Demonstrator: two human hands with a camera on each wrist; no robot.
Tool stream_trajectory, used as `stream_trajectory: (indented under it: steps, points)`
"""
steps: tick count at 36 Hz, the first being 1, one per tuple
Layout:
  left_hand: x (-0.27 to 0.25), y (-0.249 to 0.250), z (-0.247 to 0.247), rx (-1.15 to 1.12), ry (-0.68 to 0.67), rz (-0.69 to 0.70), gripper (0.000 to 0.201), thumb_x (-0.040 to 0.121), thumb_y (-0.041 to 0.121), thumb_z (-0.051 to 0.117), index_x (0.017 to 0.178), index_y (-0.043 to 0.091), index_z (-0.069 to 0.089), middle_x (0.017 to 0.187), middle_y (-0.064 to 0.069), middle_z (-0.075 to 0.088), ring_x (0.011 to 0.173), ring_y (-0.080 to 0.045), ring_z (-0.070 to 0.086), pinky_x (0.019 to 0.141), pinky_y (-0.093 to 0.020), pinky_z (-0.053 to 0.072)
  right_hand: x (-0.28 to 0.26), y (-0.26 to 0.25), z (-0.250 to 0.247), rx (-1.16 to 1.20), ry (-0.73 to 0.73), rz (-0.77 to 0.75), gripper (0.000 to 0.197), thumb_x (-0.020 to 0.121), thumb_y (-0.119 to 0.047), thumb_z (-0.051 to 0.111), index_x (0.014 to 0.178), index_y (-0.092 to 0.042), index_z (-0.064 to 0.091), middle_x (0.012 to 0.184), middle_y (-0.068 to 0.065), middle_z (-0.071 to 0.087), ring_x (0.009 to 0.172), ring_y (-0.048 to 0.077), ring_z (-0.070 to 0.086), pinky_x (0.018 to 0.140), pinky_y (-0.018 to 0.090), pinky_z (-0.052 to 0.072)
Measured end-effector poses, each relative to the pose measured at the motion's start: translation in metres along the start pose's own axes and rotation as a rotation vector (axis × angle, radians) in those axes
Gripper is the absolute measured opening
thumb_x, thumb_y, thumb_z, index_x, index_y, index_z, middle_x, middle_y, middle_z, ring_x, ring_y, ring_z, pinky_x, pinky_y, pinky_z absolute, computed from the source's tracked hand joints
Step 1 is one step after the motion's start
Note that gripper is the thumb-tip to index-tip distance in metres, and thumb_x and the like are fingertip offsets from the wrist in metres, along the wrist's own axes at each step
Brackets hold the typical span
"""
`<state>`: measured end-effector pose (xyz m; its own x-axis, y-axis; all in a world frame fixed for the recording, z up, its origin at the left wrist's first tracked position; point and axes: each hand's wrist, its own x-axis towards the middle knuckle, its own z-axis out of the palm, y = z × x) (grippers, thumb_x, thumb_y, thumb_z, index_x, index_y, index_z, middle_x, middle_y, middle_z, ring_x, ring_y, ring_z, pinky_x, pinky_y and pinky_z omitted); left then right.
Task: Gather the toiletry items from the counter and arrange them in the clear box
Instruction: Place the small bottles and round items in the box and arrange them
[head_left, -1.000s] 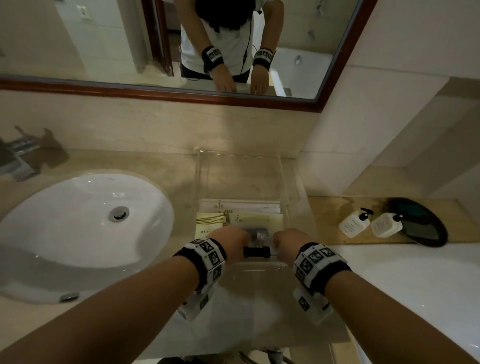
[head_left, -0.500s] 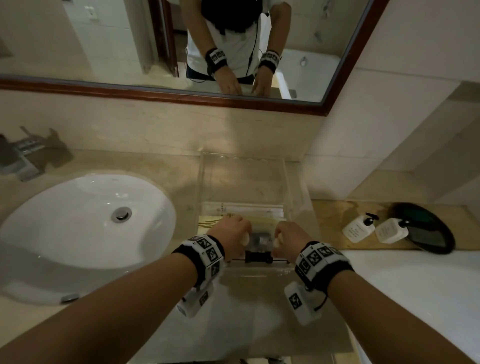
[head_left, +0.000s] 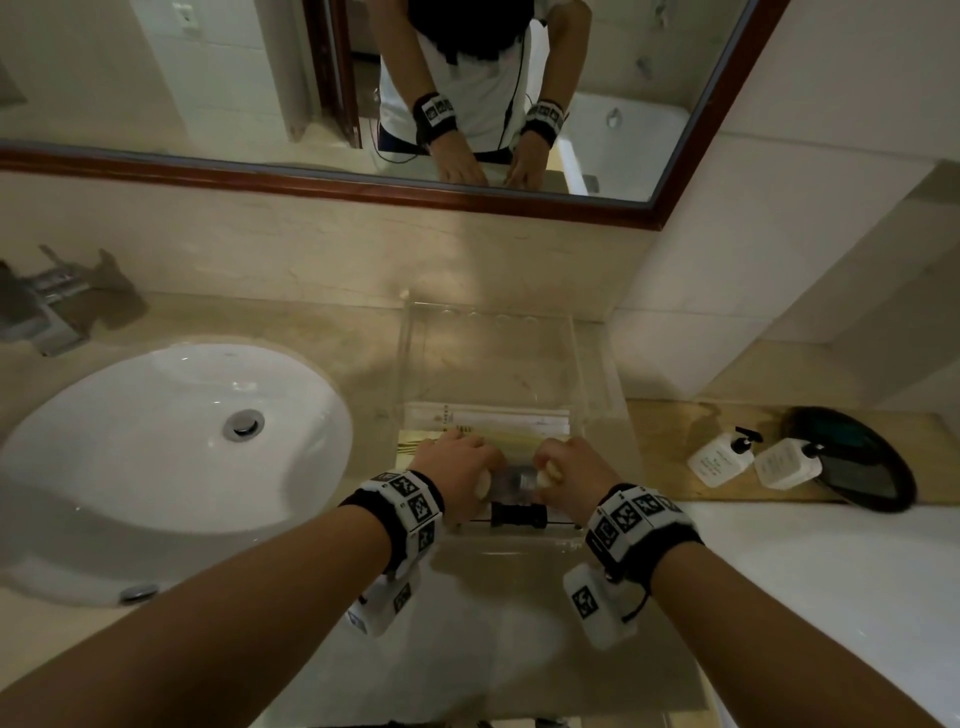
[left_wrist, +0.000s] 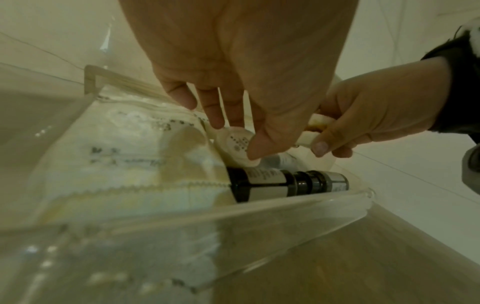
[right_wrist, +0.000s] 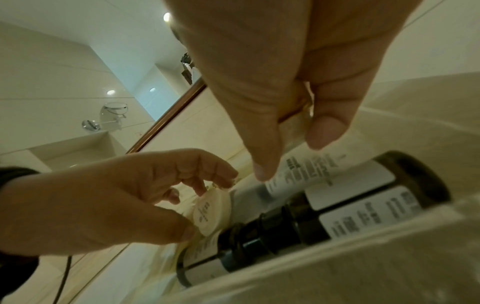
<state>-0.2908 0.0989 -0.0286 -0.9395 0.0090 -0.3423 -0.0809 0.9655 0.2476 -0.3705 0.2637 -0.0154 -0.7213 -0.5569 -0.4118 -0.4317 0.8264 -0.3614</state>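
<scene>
Left hand (head_left: 460, 470): reaches down into the near end of the clear box (head_left: 592, 374); thumb and fingertips pinch a round wrapped soap (left_wrist: 237, 145), cream paper with printed dots, held on edge just above the box contents

Right hand (head_left: 569, 470): lowered into the box just beside the left; in the left wrist view its fingers curl round a second pale wrapped item (left_wrist: 315, 127), held close to the first soap; what this item is cannot be told

Sink (head_left: 171, 436): white oval basin set in the counter at the left, metal drain at centre; part of a chrome tap (head_left: 47, 301) behind it

Counter (head_left: 322, 322): beige marble, with a matching splashback; wood-framed mirror (head_left: 675, 156) above, reflecting the person's two wrists and hands; white surface to the right of the box

Clear box, contents: flat paper sachets (head_left: 488, 421) across the middle, white and yellow, some with serrated edges; a dark bottle (left_wrist: 285, 182) with white labels lying on its side against the near wall; a pale labelled tube (right_wrist: 306, 170) lying just behind it; far end bare

Ledge, right: two white pump bottles (head_left: 722, 457) lying side by side, touching a dark round dish (head_left: 872, 467)
</scene>
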Motion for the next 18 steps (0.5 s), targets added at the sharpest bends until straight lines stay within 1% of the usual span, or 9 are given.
stream_trajectory:
  steps: [3,5,8,11,14,18]
  points:
    - [-0.005,-0.002,-0.004,-0.015,0.016,-0.068,0.055,0.082,0.035,0.065,0.132,0.030,0.044,0.137,0.002,0.046,0.130,-0.024,0.038,0.101,-0.044,0.036,0.002,-0.004,-0.001,-0.011,-0.003,-0.039,0.030,0.082,-0.021,0.070,0.110,-0.020,0.058,0.111,0.006,0.044,0.099,0.029,0.054,0.085,0.030,0.045]
    - [-0.006,-0.004,-0.006,-0.007,0.020,-0.089,0.050,0.083,0.037,0.063,0.130,0.030,0.046,0.136,0.002,0.048,0.129,-0.025,0.039,0.100,-0.045,0.036,0.005,-0.008,0.001,-0.022,-0.026,-0.056,0.031,0.085,-0.016,0.064,0.115,-0.021,0.056,0.107,0.002,0.037,0.096,0.027,0.051,0.083,0.027,0.042]
    - [-0.008,-0.003,-0.008,-0.002,0.025,-0.097,0.039,0.086,0.033,0.058,0.124,0.031,0.049,0.133,0.004,0.051,0.125,-0.024,0.040,0.095,-0.043,0.036,0.008,-0.017,0.006,-0.045,-0.044,-0.120,0.034,0.085,-0.012,0.059,0.118,-0.017,0.055,0.115,0.008,0.042,0.100,0.028,0.051,0.082,0.024,0.040]
    - [-0.008,-0.002,-0.007,-0.011,0.026,-0.114,0.037,0.086,0.029,0.059,0.122,0.034,0.051,0.132,0.007,0.051,0.124,-0.024,0.040,0.094,-0.042,0.036,0.007,-0.025,0.012,-0.064,-0.064,-0.189,0.036,0.084,-0.013,0.061,0.120,-0.012,0.058,0.118,0.012,0.045,0.104,0.029,0.050,0.089,0.028,0.043]
    - [-0.007,-0.002,-0.006,-0.012,0.033,-0.127,0.036,0.086,0.029,0.061,0.121,0.034,0.051,0.130,0.007,0.052,0.123,-0.024,0.041,0.093,-0.042,0.036,0.007,-0.028,0.016,-0.085,-0.033,-0.233,0.034,0.085,-0.019,0.064,0.118,-0.012,0.061,0.117,0.013,0.047,0.102,0.031,0.053,0.089,0.030,0.045]
    - [-0.007,-0.002,-0.006,-0.022,0.031,-0.131,0.035,0.086,0.029,0.059,0.121,0.033,0.052,0.131,0.006,0.052,0.123,-0.024,0.041,0.095,-0.043,0.036,0.011,-0.026,0.016,-0.106,-0.026,-0.256,0.038,0.083,-0.011,0.063,0.121,-0.014,0.061,0.118,0.011,0.049,0.104,0.031,0.054,0.090,0.031,0.045]
